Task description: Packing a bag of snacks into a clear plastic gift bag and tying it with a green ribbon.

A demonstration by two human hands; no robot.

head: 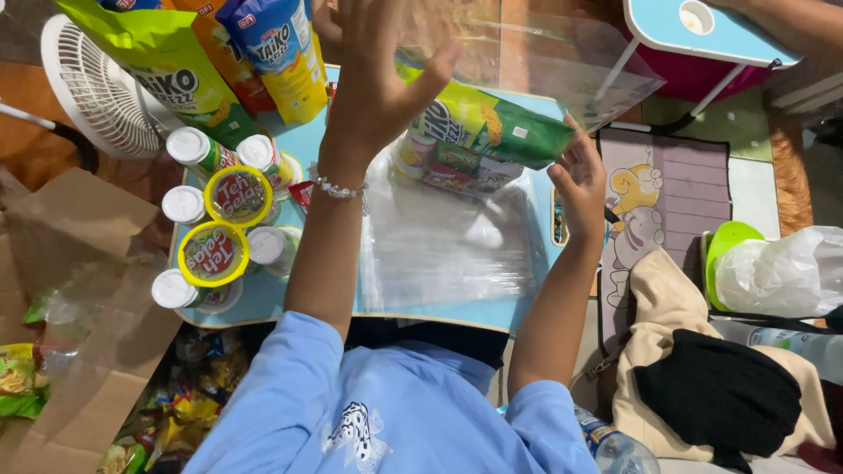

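Head view looks down on a clear plastic bag [527, 61] held up over a small blue table [263, 303]. Inside the bag is a green snack pack [505, 127] with smaller packs [443, 162] under it. The left hand [378, 75] is up high with fingers spread wide, pressed against the bag's side. The right hand [581, 180] is curled on the bag's other edge, gripping it. More clear plastic [439, 250] lies flat on the table below. Left of it stand white-capped bottles [189, 145] and two cups with yellow lids [213, 254], close together. Big snack bags [281, 48] lean behind them, beside a white fan [97, 88]. A cardboard box [97, 351] sits at the left. A cream bag [685, 351] lies to the right.
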